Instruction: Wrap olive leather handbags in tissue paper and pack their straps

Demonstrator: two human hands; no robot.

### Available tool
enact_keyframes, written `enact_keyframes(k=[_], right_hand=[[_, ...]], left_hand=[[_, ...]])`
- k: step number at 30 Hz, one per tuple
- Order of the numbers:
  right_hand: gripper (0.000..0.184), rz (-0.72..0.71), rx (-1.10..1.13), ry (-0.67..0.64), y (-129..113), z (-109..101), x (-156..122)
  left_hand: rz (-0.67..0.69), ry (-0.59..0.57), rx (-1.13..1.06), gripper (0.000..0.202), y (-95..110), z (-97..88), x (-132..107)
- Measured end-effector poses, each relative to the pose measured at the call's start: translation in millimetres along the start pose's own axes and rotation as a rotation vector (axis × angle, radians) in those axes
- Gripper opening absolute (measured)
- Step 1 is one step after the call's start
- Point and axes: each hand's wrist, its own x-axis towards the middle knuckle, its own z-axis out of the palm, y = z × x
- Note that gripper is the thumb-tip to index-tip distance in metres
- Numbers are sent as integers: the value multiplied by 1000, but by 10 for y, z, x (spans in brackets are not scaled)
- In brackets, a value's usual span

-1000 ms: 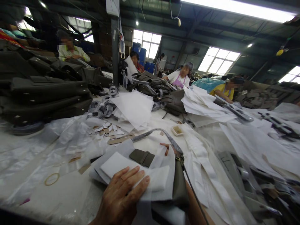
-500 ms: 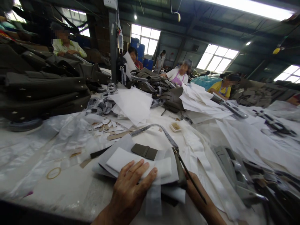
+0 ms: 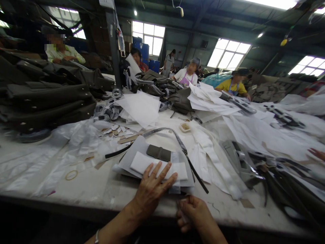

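The left hand [image 3: 152, 186] lies spread flat on a white padded sheet [image 3: 141, 162], just before an olive-green leather flap [image 3: 158, 152]. At the tabletop [image 3: 83, 189] edge, the right hand [image 3: 194, 213] is curled, pinching a pale thin strip [image 3: 180, 205].

No legible txt, labels or nos. anywhere. Hanging paper [image 3: 121, 35] on pillar [image 3: 113, 57]: too blurred to read. White pad [image 3: 142, 164] under left hand [image 3: 152, 189]: unprinted.

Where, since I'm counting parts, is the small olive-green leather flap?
Head view, centre of the table: the small olive-green leather flap lies on stacked white sheets, just beyond the left hand's fingertips, left of the dark strap.
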Motion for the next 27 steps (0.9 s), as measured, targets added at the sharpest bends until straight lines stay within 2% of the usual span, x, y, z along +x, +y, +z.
enact_keyframes(k=[5, 9, 12, 14, 19, 27], right_hand=[[45, -30, 1, -10, 19, 57, -111], [41, -35, -44, -5, 4, 86, -128], [42, -17, -38, -3, -3, 81, -135], [45, -10, -15, -10, 9, 79, -146], [51, -12, 69, -24, 111, 161, -197], [55, 30, 215, -59, 345, 398, -352]], left_hand=[[75, -77, 123, 42, 69, -101, 24], [255, -142, 139, 40, 43, -155, 112], [363, -185, 46, 39, -7, -133, 176], [353, -203, -67, 37, -43, -95, 194], [217, -182, -280, 40, -68, -17, 147], [139, -147, -334, 41, 5, 29, 110]])
